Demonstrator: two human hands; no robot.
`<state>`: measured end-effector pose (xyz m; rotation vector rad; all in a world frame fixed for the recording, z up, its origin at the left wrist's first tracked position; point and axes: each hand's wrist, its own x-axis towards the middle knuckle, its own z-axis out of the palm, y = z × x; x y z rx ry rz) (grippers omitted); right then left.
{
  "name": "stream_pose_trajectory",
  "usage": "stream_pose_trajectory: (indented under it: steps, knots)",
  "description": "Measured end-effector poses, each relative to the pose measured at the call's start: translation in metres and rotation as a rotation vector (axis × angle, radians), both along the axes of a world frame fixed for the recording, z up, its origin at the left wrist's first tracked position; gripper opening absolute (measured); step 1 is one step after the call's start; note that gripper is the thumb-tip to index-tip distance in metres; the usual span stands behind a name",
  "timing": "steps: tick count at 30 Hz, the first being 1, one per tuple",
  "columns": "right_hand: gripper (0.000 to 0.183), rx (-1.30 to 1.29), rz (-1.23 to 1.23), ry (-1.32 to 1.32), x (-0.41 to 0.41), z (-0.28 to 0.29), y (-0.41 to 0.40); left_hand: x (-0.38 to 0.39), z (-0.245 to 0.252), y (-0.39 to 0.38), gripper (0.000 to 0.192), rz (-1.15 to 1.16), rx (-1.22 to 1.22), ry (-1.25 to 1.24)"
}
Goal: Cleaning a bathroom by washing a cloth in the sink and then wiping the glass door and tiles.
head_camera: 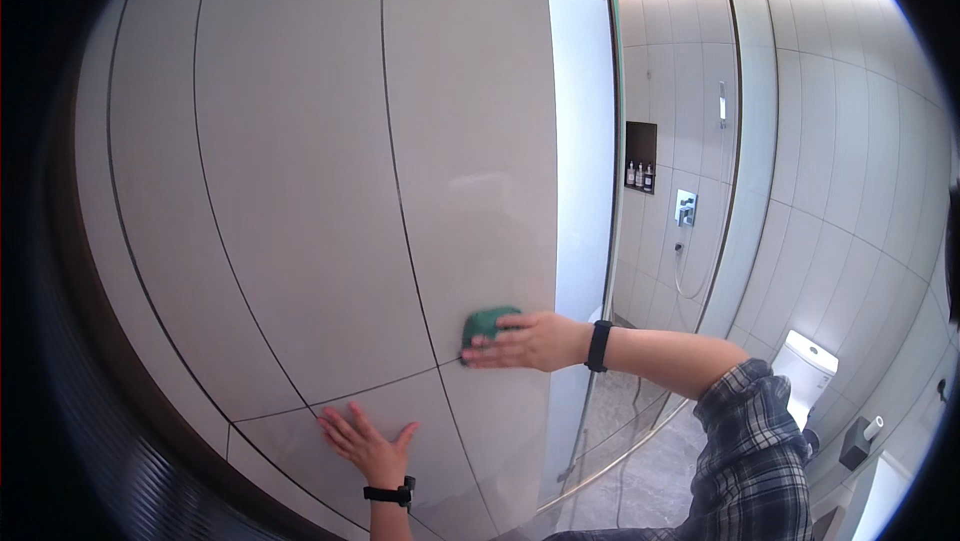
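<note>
Before me rises a wall of large pale tiles (300, 203) with dark joints. My right hand (536, 342) presses a green cloth (487, 321) against it, near a crossing of two joints and close to the wall's right edge. Part of the cloth is hidden under the fingers. Lower and to the left, my left hand (367, 442) rests flat on the tiles with fingers spread and holds nothing. Both wrists wear black bands, and a plaid sleeve is rolled above my right elbow.
Right of the wall's edge stands a glass shower panel (675, 271), with a niche of pump bottles (639, 177) and a shower valve (685, 208) behind it. Farther right are a white toilet (806, 368) and a toilet paper holder (859, 443). Dark trim (82, 301) borders the wall's left side.
</note>
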<state>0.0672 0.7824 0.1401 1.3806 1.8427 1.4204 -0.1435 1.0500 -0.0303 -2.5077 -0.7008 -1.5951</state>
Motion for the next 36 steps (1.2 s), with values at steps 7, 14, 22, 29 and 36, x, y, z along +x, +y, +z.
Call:
stream_pose_trajectory:
  steps: [7,14,22,29,36]
  knots:
    - [0.046,0.032,0.079,0.022,-0.008,0.142,0.033,0.001,-0.006,0.005,0.135,-0.005,-0.030,-0.024]
    - [0.057,0.911,-0.059,0.087,-0.009,0.334,0.055,0.003,-0.012,0.010,0.132,0.019,-0.030,-0.007]
    - [0.054,0.111,0.100,0.111,-0.014,0.067,0.044,0.000,-0.008,0.008,0.132,0.002,0.000,-0.016]
    - [0.059,-0.226,0.061,-0.080,0.043,0.055,-0.019,0.004,-0.008,0.012,0.133,0.035,0.057,-0.026]
    - [0.055,0.595,-0.028,0.108,0.045,0.264,-0.014,0.005,-0.014,0.019,0.127,0.029,0.108,-0.021]
